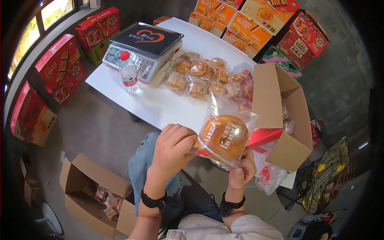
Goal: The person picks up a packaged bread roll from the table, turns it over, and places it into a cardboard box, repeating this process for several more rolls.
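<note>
Bread bun [225,137], round, golden-brown, in clear printed bag; hands [174,146] [243,170] gripping bag.

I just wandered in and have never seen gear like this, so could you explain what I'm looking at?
There is no robot here, just a person at work. The one picture comes from a camera on their head, looking forward and down. On the white table are a scale, a water bottle, many wrapped buns and, at its right end, an open carton. The left hand and right hand hold a clear bag with a large round bun inside. Each wrist wears a black band.
</note>
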`<state>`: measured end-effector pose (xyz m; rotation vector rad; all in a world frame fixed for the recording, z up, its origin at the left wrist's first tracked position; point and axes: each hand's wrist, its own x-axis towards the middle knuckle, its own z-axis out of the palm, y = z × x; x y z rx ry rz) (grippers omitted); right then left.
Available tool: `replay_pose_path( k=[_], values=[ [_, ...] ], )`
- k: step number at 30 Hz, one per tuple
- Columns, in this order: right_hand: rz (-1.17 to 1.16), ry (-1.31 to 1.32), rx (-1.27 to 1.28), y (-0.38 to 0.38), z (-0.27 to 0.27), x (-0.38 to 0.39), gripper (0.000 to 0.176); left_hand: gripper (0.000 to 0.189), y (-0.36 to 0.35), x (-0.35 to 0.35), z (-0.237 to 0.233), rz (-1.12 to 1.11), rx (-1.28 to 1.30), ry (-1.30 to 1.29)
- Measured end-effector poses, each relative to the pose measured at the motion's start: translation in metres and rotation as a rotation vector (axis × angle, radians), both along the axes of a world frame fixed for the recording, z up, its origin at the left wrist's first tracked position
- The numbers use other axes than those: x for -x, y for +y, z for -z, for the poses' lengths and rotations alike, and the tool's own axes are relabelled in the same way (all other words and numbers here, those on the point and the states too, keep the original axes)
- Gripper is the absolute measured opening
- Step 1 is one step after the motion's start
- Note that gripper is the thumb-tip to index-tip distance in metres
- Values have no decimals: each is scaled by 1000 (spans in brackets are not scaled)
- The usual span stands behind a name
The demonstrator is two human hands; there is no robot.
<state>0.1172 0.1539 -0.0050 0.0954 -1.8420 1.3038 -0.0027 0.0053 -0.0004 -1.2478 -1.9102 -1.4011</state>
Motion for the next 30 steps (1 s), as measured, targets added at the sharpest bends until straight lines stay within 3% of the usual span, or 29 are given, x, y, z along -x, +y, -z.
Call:
replay_pose_path(
  k=[3,7,9,11,13,14,16,17,18,19,21,22,23,25,30],
  values=[
    [-56,-12,-16,4,-2,-2,53,31,0,3,3,-15,-11,18],
    [64,-28,84,17,13,-15,65,32,-1,4,7,137,-107,-50],
    [94,62,386,20,16,-18,64,35,0,3,9,231,-150,-120],
    [151,52,454,16,12,-14,64,45,1,1,15,423,-246,-287],
    [540,251,862,-3,-7,4,63,49,-2,-3,14,458,-227,-374],
    [539,249,863,2,-1,-2,63,46,-1,-6,14,495,-302,-491],
    [337,82,595,16,11,-20,60,44,-3,-19,13,528,-378,-609],
    [334,79,597,20,11,-22,60,40,-4,-31,9,563,-543,-870],
    [162,87,465,21,5,-21,58,36,-5,-38,7,589,-710,-1130],
    [-10,96,331,22,2,-19,56,36,-4,-37,7,584,-711,-1130],
    [-88,128,328,27,4,-16,54,26,3,-26,2,408,-658,-1381],
    [-161,157,326,29,6,-15,53,23,14,-31,-33,286,-878,-1558],
    [-167,156,328,31,6,-15,53,23,15,-26,-19,280,-882,-1556],
    [-179,187,316,33,8,-15,52,24,16,-10,14,1379,-845,-1097],
    [-149,164,318,33,7,-15,52,40,16,-19,-3,1125,-824,-1431]
  ],
)
